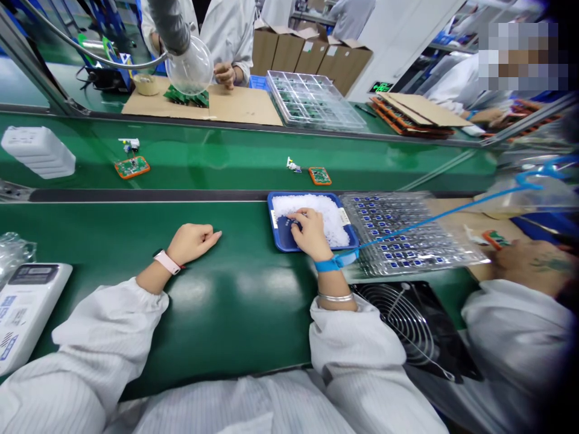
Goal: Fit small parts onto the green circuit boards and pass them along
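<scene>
A blue tray (pixel 283 241) full of small white pieces (pixel 332 220) sits on the green bench. Over its left part is my right hand (pixel 311 232), fingers bent and slightly apart at a bare patch with a few loose pieces. A blue wrist strap (pixel 332 263) with a cord circles that wrist. My left hand (pixel 193 241) rests on the bench left of the tray, fingers curled and thumb pointing right, nothing visible in it. Beside the tray, clear plastic trays (pixel 398 235) hold rows of small blue parts.
Two orange-edged circuit boards (pixel 132 167) with wired connectors lie on the green belt beyond. A white device (pixel 31 313) stands at left, a black fan (pixel 416 325) at right. A co-worker's hand (pixel 534 265) is at far right; another person sits across under the lamp (pixel 190 63).
</scene>
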The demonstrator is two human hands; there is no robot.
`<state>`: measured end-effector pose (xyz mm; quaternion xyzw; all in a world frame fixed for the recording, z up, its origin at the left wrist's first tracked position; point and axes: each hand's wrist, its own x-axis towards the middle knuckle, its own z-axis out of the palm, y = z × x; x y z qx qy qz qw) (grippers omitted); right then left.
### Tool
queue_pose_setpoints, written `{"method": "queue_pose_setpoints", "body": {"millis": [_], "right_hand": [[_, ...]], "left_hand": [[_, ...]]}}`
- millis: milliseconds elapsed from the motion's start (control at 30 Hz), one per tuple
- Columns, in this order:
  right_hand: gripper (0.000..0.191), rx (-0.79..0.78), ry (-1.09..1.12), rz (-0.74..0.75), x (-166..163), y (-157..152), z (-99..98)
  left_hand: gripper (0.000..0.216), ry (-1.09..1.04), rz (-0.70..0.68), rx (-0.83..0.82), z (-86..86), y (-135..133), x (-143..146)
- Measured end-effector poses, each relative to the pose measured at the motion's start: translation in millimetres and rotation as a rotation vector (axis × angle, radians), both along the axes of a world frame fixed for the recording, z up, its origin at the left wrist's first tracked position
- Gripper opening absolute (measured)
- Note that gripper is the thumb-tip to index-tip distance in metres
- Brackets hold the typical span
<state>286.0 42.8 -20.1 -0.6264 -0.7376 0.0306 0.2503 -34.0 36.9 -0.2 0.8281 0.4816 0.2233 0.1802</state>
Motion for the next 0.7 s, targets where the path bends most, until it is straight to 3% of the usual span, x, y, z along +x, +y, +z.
{"method": "queue_pose_setpoints", "body": {"millis": [700], "right_hand": [[0.031,-0.062,-0.022,-0.049,-3.6,-0.3,4.7]], "left_hand": [[0.045,0.023,-0.010,-0.019,2.2,-0.4,0.2]]}}
